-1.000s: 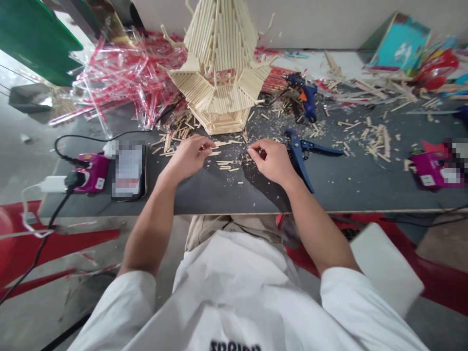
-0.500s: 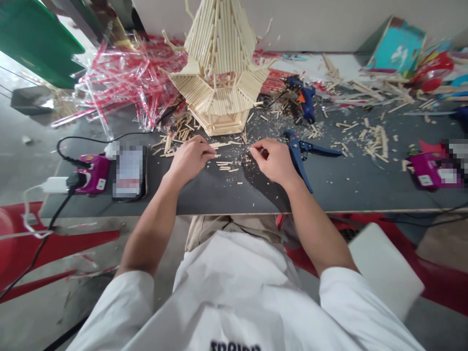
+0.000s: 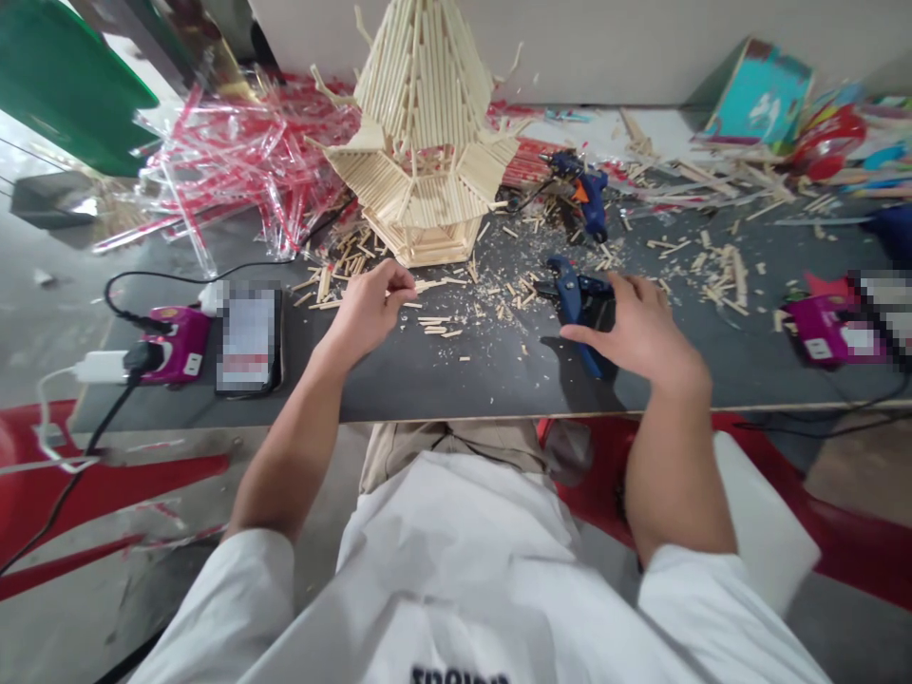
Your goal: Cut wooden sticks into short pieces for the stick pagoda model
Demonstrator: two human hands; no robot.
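Observation:
My left hand is closed in a pinch over small wooden stick offcuts. Whatever lies between its fingertips is too small to make out. My right hand has its thumb and fingers spread over a blue hand cutter lying on the table, its handles partly hidden by the hand. Behind both hands stands a pagoda-like model built of thin wooden sticks, with a tall upper roof and a flared lower roof.
A phone and a purple power strip lie at the left. Behind the cutter rests a blue glue gun. Red-and-clear plastic wrappers heap at the back left. Another purple power strip sits at the right. Wood scraps litter the dark table.
My right hand has moved right from beside the offcuts to the blue cutter, its fingers going from pinched to spread. My left hand stays nearly in place, still pinched.

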